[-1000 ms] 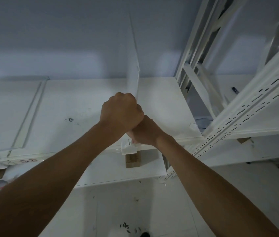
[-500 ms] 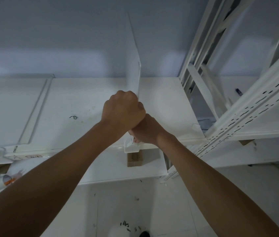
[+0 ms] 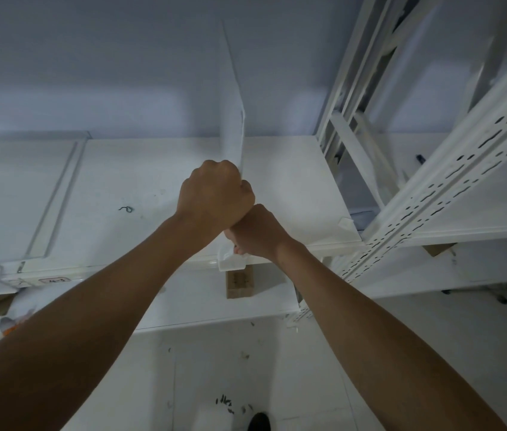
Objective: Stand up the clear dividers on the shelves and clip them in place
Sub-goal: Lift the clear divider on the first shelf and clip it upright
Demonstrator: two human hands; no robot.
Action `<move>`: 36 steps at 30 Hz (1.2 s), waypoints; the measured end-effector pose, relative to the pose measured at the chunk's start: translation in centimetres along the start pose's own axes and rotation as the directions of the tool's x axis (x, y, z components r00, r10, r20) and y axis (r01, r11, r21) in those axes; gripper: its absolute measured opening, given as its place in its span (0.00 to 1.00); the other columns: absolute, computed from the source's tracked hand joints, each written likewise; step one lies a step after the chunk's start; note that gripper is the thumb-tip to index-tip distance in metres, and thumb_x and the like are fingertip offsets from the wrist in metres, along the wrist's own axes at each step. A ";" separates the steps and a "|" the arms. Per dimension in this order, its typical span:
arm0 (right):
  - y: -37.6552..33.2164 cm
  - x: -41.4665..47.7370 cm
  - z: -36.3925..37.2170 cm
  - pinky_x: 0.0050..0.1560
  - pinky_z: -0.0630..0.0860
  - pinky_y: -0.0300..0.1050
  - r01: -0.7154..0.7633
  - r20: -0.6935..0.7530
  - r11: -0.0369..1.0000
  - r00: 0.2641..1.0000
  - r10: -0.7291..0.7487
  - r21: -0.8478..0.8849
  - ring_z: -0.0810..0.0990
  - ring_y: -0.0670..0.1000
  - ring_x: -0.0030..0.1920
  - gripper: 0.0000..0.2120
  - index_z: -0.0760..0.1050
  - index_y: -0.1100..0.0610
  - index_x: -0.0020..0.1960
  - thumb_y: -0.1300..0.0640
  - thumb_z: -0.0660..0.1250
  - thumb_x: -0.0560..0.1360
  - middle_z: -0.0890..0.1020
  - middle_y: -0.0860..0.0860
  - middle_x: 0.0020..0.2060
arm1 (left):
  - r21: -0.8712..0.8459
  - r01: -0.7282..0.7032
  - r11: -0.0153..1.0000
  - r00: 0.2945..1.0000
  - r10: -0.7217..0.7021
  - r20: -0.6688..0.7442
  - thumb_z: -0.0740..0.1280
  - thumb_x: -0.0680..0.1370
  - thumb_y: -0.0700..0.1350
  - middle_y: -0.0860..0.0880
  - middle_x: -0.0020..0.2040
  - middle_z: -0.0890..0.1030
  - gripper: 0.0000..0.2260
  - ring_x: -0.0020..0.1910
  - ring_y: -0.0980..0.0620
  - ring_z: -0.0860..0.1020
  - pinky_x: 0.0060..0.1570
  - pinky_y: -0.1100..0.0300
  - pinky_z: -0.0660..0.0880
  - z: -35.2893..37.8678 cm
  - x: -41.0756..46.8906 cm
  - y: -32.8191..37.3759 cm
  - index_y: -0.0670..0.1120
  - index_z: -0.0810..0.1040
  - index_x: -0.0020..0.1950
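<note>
Fists met at the front edge of the shelf (image 3: 140, 181), ours both, seen from above. Our left hand (image 3: 215, 194) was curled tight into a closed grip around the lower front edge of the divider (image 3: 232, 119), knuckles up, and it touched our right hand (image 3: 255, 231) just below it. The right was closed too, pressed down at the divider's foot where a clear clip (image 3: 230, 262) hung over the shelf lip; we could not tell whether those fingers actually pinched the clip or only pushed on it.

The divider stood upright on the shelf, running from the front edge back toward the wall (image 3: 90, 57), near the middle of the board. A second clear panel (image 3: 19, 197) lay flat on the shelf well to the left. A small dark squiggle (image 3: 126, 209) marked the shelf between that panel and our left hand. A label (image 3: 53, 279) sat on the shelf's front lip at the left.

To the right rose a slotted upright (image 3: 451, 194). Below the clip, a brown block (image 3: 239, 284) rested on the lower shelf (image 3: 202, 300). Dark specks lay on the floor (image 3: 277, 384) beneath.
</note>
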State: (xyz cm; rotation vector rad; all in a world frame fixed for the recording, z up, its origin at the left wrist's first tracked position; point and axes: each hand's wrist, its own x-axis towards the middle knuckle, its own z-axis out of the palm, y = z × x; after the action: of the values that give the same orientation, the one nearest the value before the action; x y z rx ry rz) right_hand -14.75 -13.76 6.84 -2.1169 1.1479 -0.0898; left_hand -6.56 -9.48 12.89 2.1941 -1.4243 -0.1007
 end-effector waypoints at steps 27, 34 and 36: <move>1.2 -0.5 1.2 0.31 0.65 0.43 0.128 -0.077 0.971 0.986 -0.146 -0.202 0.67 0.47 0.26 0.17 0.61 0.51 0.29 0.64 0.59 0.74 0.69 0.49 0.25 | -0.117 0.120 0.986 0.990 -0.110 0.084 0.59 0.80 0.44 0.45 0.32 0.70 0.16 0.35 0.43 0.76 0.37 0.54 0.74 3.0 -1.3 -1.3 0.44 0.66 0.32; 1.3 -0.3 1.5 0.30 0.63 0.42 0.117 -0.077 0.967 0.987 -0.138 -0.227 0.66 0.46 0.27 0.19 0.60 0.50 0.30 0.62 0.58 0.76 0.68 0.48 0.26 | -0.084 0.124 0.989 0.991 -0.119 0.059 0.59 0.80 0.44 0.49 0.30 0.66 0.16 0.29 0.50 0.69 0.36 0.57 0.70 3.2 -1.4 -1.6 0.44 0.65 0.33; 1.3 -0.6 1.4 0.33 0.66 0.44 0.047 -0.081 0.977 0.995 -0.065 -0.206 0.71 0.49 0.30 0.17 0.62 0.52 0.31 0.61 0.59 0.78 0.75 0.51 0.31 | -0.074 0.123 0.990 0.992 -0.120 0.047 0.59 0.80 0.45 0.49 0.30 0.67 0.13 0.31 0.47 0.71 0.36 0.55 0.72 3.3 -1.5 -1.5 0.43 0.69 0.37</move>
State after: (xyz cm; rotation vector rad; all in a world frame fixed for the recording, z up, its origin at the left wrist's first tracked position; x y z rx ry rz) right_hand -15.49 -12.94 5.19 -2.3469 1.1922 -0.0947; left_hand -7.05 -8.99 9.04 2.2258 -1.2868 -0.2427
